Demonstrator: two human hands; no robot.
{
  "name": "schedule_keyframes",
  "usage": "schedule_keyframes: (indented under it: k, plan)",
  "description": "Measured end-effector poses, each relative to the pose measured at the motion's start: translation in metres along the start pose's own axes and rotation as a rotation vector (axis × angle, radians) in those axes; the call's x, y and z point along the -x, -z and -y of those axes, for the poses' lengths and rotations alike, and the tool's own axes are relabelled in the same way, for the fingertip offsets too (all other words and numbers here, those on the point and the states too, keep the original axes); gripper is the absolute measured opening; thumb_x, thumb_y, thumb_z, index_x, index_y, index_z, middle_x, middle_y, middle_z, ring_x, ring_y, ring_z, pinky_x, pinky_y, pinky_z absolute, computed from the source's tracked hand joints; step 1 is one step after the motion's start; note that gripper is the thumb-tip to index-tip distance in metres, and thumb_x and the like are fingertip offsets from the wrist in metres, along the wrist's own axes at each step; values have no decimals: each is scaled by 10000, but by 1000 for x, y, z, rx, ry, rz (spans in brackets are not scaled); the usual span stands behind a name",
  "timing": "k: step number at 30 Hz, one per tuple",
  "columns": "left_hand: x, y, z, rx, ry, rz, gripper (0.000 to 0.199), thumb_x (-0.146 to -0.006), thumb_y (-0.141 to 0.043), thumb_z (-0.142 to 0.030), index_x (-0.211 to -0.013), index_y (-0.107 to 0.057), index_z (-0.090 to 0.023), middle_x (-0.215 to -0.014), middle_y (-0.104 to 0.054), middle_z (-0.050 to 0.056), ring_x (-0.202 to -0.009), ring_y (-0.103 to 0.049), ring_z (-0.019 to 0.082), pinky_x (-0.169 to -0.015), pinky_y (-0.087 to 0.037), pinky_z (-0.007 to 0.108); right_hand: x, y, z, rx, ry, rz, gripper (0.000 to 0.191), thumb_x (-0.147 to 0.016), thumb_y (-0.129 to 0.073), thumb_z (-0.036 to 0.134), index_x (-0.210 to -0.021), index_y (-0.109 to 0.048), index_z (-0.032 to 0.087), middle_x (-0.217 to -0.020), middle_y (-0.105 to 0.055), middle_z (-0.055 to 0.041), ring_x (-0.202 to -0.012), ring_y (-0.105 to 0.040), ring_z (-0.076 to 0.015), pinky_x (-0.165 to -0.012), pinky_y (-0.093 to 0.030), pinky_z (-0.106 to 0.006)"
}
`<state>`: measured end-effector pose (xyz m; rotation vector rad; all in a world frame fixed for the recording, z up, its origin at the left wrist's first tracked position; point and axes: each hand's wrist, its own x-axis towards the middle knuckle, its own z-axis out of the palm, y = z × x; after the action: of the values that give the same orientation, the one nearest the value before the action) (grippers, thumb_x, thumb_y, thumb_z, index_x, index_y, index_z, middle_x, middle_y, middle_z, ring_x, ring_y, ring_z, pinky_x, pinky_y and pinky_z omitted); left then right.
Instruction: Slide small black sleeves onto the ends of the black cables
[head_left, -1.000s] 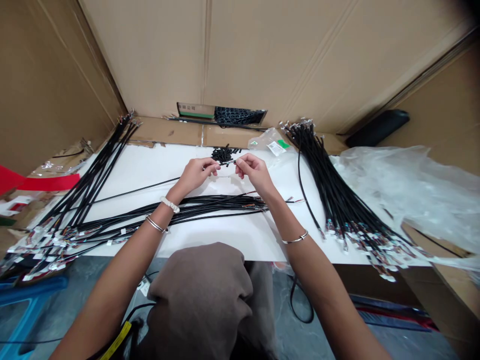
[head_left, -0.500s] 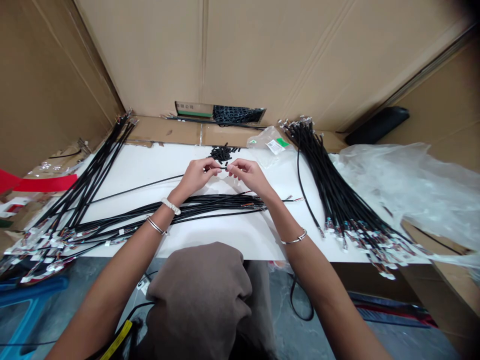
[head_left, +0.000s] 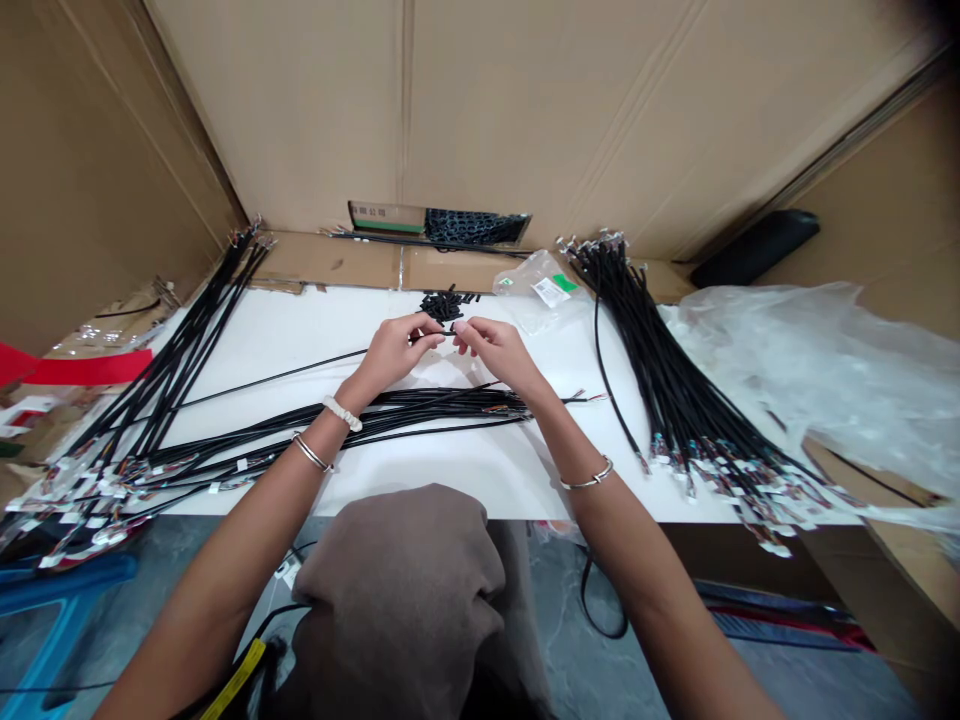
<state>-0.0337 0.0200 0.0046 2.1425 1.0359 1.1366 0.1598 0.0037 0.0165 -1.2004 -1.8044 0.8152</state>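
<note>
My left hand [head_left: 405, 345] pinches a thin black cable [head_left: 277, 377] close to its end; the rest of it runs off to the left across the white table. Facing it, my right hand [head_left: 487, 345] is closed at the cable's tip, its fingertips around a short black piece of tubing that is mostly hidden. Just beyond my fingers lies a pile of short black tubing pieces [head_left: 444, 304]. Nearer to me, below both hands, a bundle of black cables [head_left: 390, 413] lies across the table, with bare coloured wires at its right end.
Black cables [head_left: 202, 330] with white connectors lie at the left. A thick cable bundle [head_left: 637, 350] fans out at the right, beside clear plastic sheeting [head_left: 825, 350]. A labelled plastic bag [head_left: 544, 290] sits behind my right hand. Cardboard walls [head_left: 495, 100] enclose the table.
Both hands stay in nearly the same place. The fingers of my right hand have shifted slightly at the cable's tip.
</note>
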Motion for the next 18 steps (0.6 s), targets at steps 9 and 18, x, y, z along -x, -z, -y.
schedule_keyframes:
  k: [9, 18]
  plan:
    - [1, -6, -9, -39, -125, -10, 185, -911, -573, -324, -897, -693, -184, -840, -669, 44, -730, -585, 148, -662, -433, 256, 1, 1, 1, -110, 51, -6, 411, -839, -579, 584, -707, -564, 195, -640, -556, 11, -605, -502, -122, -600, -401, -262]
    - [-4, -2, -15, -119, -120, -5, 192, -913, -570, -320, -848, -683, -179, -827, -683, 38, -707, -586, 146, -657, -422, 261, -1, 9, 4, -67, 79, -37, 402, -834, -597, 562, -687, -593, 188, -642, -574, 0, -606, -499, -124, -601, -391, -267]
